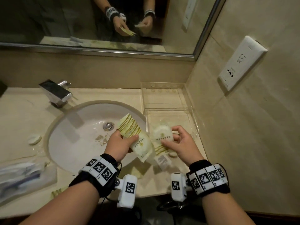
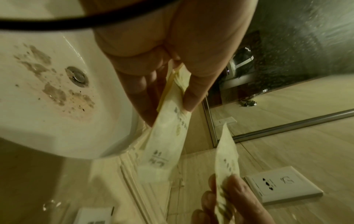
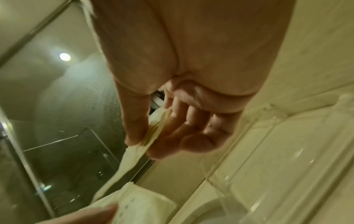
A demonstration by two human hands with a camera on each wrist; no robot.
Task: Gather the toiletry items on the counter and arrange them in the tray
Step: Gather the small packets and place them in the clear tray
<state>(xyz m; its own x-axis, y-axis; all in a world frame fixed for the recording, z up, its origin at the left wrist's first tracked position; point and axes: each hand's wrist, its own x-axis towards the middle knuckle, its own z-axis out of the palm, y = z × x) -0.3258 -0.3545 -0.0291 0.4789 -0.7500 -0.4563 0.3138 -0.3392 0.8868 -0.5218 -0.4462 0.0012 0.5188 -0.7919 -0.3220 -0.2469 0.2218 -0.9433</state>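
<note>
My left hand (image 1: 128, 138) grips a stack of pale sachets with gold stripes (image 1: 132, 129) over the right side of the sink; in the left wrist view thumb and fingers (image 2: 193, 94) pinch the stack (image 2: 168, 136). Just to its right, my right hand (image 1: 170, 137) pinches one more pale sachet (image 1: 161, 135) between thumb and fingers, above the near end of the clear acrylic tray (image 1: 164, 98). The right wrist view shows that sachet (image 3: 132, 153) hanging from the pinch, with the tray wall (image 3: 249, 144) beside it. Another striped sachet (image 1: 160, 150) lies under my right hand.
A small grey-and-white packet (image 1: 162, 161) and a white cap (image 1: 172, 154) lie on the counter near its front edge. A white round lid (image 1: 34, 139) sits left of the sink (image 1: 78, 127). A plastic bag (image 1: 19, 174), a chrome faucet (image 1: 56, 93) and a wall socket (image 1: 240, 64) are also here.
</note>
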